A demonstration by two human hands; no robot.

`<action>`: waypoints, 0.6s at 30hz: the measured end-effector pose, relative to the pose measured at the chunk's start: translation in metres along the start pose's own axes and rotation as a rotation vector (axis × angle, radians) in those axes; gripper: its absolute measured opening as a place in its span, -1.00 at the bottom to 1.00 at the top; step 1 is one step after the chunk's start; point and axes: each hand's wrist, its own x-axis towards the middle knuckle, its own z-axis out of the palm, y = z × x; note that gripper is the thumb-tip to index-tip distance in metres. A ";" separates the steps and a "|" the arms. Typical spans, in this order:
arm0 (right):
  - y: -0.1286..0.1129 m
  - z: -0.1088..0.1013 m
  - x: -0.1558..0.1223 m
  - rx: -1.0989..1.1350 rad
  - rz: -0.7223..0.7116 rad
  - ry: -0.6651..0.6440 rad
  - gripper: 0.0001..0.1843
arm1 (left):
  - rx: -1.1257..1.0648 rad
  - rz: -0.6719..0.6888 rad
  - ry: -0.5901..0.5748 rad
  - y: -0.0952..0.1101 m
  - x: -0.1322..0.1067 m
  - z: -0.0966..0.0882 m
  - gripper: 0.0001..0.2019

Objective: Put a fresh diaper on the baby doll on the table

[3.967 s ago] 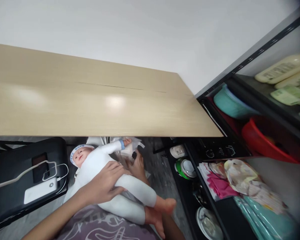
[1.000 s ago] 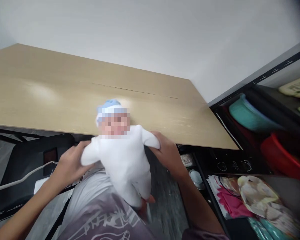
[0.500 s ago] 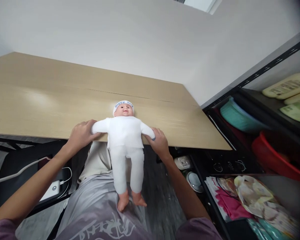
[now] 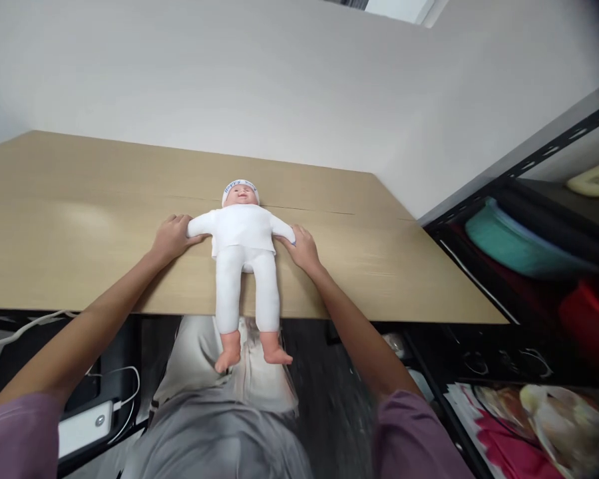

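Observation:
A baby doll in a white top and white trousers lies face up on the wooden table. Its head, in a white band with blue lettering, points to the far wall, and its bare feet hang past the near edge. My left hand is closed round the end of the doll's sleeve on the left. On the other side, my right hand grips the end of the other sleeve. The doll's own hands are hidden in the sleeves and my fingers.
To the right stands a black shelf rack holding a teal basin, a red basin and a pink cloth. A white power bank with a cable rests on a black chair at lower left. A pale wall rises behind the table.
Both hands have moved forward with the doll, farther onto the table. Its legs, which hung in front of the edge, now rest mostly on the tabletop. The view has shifted slightly.

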 end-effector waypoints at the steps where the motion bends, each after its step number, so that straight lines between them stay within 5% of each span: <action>1: 0.004 0.006 0.013 -0.005 0.003 0.011 -0.32 | 0.006 -0.015 0.012 -0.004 0.012 0.004 -0.24; 10: 0.048 0.047 0.112 0.013 -0.119 0.045 -0.27 | 0.021 -0.106 0.119 -0.038 0.114 0.041 -0.31; 18: 0.071 0.070 0.170 -0.023 -0.107 0.057 -0.16 | -0.015 -0.097 0.105 -0.057 0.171 0.061 -0.20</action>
